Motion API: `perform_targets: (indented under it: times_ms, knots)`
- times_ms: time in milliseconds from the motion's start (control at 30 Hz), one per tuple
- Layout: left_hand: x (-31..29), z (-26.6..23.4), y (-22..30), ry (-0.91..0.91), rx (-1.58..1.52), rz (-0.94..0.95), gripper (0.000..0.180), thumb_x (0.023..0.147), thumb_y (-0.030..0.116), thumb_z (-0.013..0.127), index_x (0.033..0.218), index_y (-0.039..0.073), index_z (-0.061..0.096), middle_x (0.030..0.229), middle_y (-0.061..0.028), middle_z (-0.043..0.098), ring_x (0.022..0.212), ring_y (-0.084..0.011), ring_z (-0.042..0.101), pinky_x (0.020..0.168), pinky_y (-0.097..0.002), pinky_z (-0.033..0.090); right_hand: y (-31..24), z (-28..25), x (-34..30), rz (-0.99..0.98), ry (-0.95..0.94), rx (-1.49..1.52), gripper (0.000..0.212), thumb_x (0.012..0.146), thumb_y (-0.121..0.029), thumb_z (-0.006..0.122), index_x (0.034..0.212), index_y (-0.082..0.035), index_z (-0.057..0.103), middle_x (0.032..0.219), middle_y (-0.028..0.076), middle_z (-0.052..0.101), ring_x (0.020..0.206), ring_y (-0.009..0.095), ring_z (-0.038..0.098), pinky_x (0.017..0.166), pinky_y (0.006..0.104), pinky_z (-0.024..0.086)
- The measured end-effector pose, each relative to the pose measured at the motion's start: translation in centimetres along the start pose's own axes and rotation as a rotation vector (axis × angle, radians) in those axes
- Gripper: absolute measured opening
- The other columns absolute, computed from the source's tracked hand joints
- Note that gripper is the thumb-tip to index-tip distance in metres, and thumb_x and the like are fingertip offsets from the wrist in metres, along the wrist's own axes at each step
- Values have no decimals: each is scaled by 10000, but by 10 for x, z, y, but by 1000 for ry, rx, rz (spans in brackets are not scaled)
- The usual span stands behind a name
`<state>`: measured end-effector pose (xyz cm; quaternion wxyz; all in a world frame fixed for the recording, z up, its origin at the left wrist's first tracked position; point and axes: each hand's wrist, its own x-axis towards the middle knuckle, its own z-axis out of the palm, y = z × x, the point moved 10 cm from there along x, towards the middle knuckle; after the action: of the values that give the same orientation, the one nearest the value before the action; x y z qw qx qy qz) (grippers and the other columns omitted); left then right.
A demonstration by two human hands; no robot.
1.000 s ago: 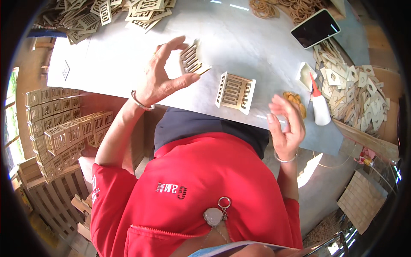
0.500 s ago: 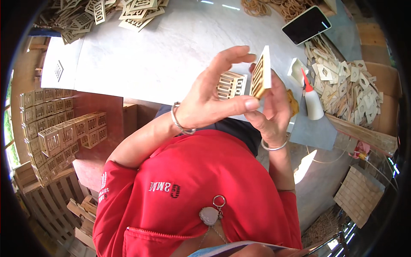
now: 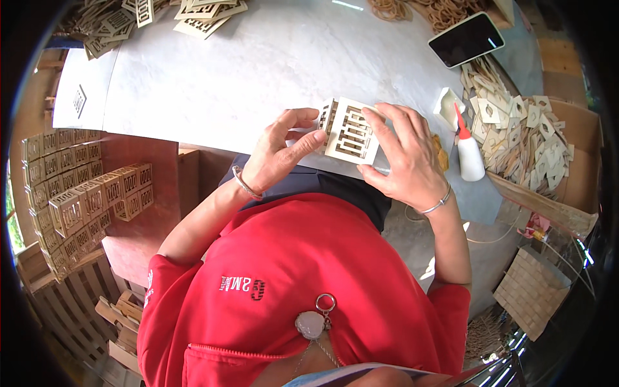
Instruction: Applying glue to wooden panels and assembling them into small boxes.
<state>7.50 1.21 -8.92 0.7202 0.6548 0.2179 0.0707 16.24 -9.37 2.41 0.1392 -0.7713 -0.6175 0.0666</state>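
Near the table's front edge, two pale wooden lattice panels meet at a corner. The wider panel [image 3: 352, 132] faces up toward me, its dark cut-out slots showing. The narrower-looking panel [image 3: 327, 122] stands at its left side. My right hand [image 3: 409, 155] grips the wider panel, fingers on its upper right corner and thumb by its lower edge. With curled fingers and thumb, my left hand [image 3: 278, 151] holds the left panel's outer side; its fingertips are partly hidden. A white glue bottle [image 3: 471, 158] with a red nozzle stands right of my right hand.
A phone [image 3: 467, 40] lies at the far right, near rubber bands [image 3: 445, 14]. Small wooden pieces with holes [image 3: 516, 138] fill a box at right. Lattice panels [image 3: 203, 14] are piled far left. Assembled lattice boxes [image 3: 77, 200] are stacked at left. A small white block [image 3: 447, 106] sits beside the bottle.
The panel that was held up edge-on has come down and turned its face toward me against the other panel. My hands have moved apart, the left one leftward.
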Motion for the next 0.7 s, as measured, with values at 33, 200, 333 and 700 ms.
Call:
perform_targets:
  times_ms: [33,200,333,700]
  knots:
    - [-1,1,-1,-4,11,-22,485,867,324,663,1197,-11,542,1091,-177,583,987,-252,609,801,-341,510,-1,1,1,-6,-11,-6,697,600,-190,766,1220,-11,500,1190,156,467,1101,320,454,955,442,380]
    - [-1,4,-2,-9,-4,-31,484,857,326,676,1177,-15,549,1074,-174,590,951,-246,627,768,-332,520,-2,5,5,-19,-35,-3,696,604,-186,763,1222,-5,498,1189,156,467,1109,316,452,961,443,376]
    - [1,4,1,-5,42,3,473,855,312,680,1163,-24,550,1056,-168,599,935,-233,635,764,-323,520,-1,8,6,-17,-37,-7,694,608,-186,762,1224,-6,497,1192,154,467,1114,312,452,969,443,373]
    - [1,4,3,-14,71,15,452,854,281,684,1150,-34,552,1039,-165,610,913,-230,641,756,-322,522,-1,12,5,-11,-39,1,688,612,-183,759,1222,-7,495,1198,152,467,1111,309,455,970,438,377]
